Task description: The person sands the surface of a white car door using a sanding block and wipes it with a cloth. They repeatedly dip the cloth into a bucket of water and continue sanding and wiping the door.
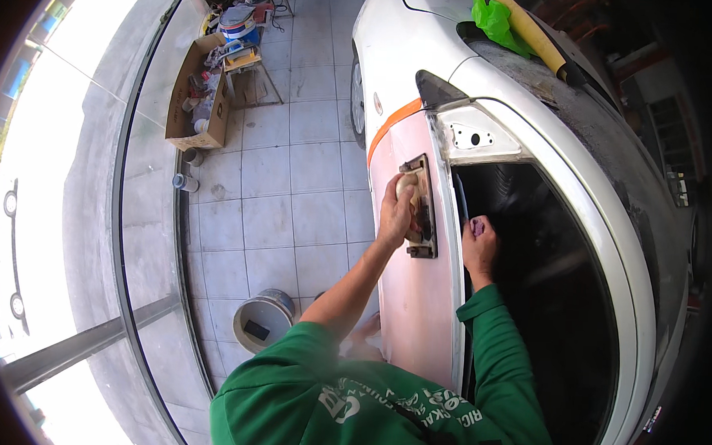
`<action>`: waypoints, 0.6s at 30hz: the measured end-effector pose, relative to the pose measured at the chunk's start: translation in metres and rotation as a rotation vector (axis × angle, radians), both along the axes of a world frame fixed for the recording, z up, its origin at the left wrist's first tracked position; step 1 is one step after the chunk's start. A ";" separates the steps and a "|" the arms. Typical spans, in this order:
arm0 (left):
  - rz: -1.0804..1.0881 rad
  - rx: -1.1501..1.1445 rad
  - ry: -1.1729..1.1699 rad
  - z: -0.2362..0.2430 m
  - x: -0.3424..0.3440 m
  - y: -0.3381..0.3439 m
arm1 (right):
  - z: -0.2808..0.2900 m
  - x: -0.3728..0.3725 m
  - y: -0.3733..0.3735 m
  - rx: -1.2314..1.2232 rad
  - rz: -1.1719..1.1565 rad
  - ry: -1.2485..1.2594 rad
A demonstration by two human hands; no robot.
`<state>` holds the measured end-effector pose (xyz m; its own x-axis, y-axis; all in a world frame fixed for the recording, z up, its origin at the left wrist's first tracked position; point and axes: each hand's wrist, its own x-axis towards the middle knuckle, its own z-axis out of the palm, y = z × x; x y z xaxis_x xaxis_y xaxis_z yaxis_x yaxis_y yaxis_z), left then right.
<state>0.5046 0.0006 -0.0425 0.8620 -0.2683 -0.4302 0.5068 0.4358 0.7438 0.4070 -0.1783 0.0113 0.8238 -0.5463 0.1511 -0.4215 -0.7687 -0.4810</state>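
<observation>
Clock read from the sanding block; 12 is straight ahead of the person.

Left grip [395,216]: bare, fingers wrapped over the pale rounded handle of a long sanding block [428,209]. Block lies lengthwise on the pinkish door panel [416,311] of a white car, near the window ledge, with a clip showing at each end.

Right grip [480,249]: at 4 o'clock, by the inner edge of the dark window opening [553,308]. Fingers curled closed about a small purplish lump [477,227]; kind cannot be told.

Close by: orange masking strip [393,122] at 11, along the panel's front edge; white triangular mirror-mount plate [458,137] at 1.

Farther out: front wheel [359,105] at 11; bright green plastic bag [491,22] and yellowish paper roll [527,31] at 1, side by side on the car.

On the tiled floor [266,223]: bucket [243,317] at 8, a dark rectangular piece inside; capped bottle [186,183] at 9; open cardboard box [179,110] at 10, filled with mixed items.
</observation>
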 end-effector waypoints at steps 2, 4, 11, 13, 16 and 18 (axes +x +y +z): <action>0.002 0.069 -0.072 0.006 -0.080 -0.002 | 0.002 0.000 0.002 -0.018 -0.008 0.002; 0.027 0.100 -0.100 0.005 -0.086 -0.001 | 0.004 0.002 0.006 0.016 0.002 0.006; 0.145 0.102 0.081 -0.024 0.122 0.036 | 0.018 0.023 0.026 0.023 0.067 0.000; 0.117 0.058 0.048 -0.020 0.092 0.023 | 0.015 0.016 0.019 0.016 0.053 -0.006; 0.012 0.039 -0.003 -0.004 -0.053 0.003 | 0.003 0.003 0.004 0.017 0.007 0.004; 0.037 0.097 -0.118 -0.004 -0.112 0.000 | 0.004 0.007 0.002 0.009 0.025 0.014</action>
